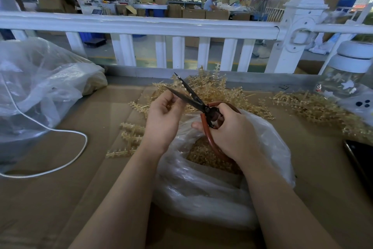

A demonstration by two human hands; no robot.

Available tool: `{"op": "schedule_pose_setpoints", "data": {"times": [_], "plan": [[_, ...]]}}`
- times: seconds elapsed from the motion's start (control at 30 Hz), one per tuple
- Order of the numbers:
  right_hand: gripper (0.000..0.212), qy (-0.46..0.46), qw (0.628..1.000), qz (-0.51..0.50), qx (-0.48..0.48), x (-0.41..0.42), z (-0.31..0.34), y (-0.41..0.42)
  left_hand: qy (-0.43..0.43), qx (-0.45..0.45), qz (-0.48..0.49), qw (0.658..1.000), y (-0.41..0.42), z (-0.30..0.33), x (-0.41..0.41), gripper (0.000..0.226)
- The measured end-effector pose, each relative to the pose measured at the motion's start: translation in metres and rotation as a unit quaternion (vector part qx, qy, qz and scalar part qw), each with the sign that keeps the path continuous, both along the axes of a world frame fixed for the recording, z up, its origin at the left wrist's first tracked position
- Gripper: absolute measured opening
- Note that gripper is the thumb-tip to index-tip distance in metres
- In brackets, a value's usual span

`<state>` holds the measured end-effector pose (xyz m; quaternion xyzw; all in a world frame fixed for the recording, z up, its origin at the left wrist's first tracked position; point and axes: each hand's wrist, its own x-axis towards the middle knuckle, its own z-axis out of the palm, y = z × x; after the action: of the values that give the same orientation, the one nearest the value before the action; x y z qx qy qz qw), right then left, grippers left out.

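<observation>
My right hand (230,131) grips the red handles of large dark-bladed scissors (189,95), whose blades are spread apart and point up and to the left. My left hand (164,115) is curled around a small amber plastic sprue piece held at the blades. Directly below both hands sits a clear plastic bag (203,192) with its mouth wide, holding several small amber cut parts (203,156). A heap of amber plastic sprues (218,89) lies just behind the hands.
Cardboard (60,198) covers the table. A large plastic bag (36,87) and a white cable (66,162) lie at left. More sprues (314,107), a lidded glass jar (347,71) and a dark phone (361,160) are at right. A white railing (141,25) borders the far edge.
</observation>
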<state>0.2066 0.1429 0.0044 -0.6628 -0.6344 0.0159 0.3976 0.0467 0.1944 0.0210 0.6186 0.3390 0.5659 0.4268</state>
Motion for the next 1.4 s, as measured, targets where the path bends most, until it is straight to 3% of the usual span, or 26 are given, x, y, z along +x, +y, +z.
{"op": "schedule_pose_setpoints", "data": {"times": [0.17,0.87,1.07,1.23,1.4], "plan": [[0.06,-0.037,0.999,-0.024,0.009,0.0014,0.0013,-0.0008,-0.013,0.002,-0.029,1.0,0.0028,-0.0007,-0.0015,0.018],[0.054,-0.039,0.999,-0.021,0.025,0.0019,0.0006,-0.0035,-0.054,0.013,-0.085,0.995,0.0014,0.001,-0.0038,0.019],[0.051,-0.047,0.998,-0.026,0.012,0.0019,0.0033,-0.0044,-0.042,0.009,-0.086,0.995,0.0012,0.0012,-0.0036,0.018],[0.064,-0.048,0.998,-0.022,0.017,0.0029,0.0033,-0.0043,0.004,0.003,-0.088,0.996,0.0002,-0.0013,-0.0016,0.013],[0.061,-0.054,0.998,-0.024,0.016,0.0037,0.0027,-0.0032,-0.008,0.0,-0.102,0.995,-0.0007,0.001,-0.0028,0.017]]}}
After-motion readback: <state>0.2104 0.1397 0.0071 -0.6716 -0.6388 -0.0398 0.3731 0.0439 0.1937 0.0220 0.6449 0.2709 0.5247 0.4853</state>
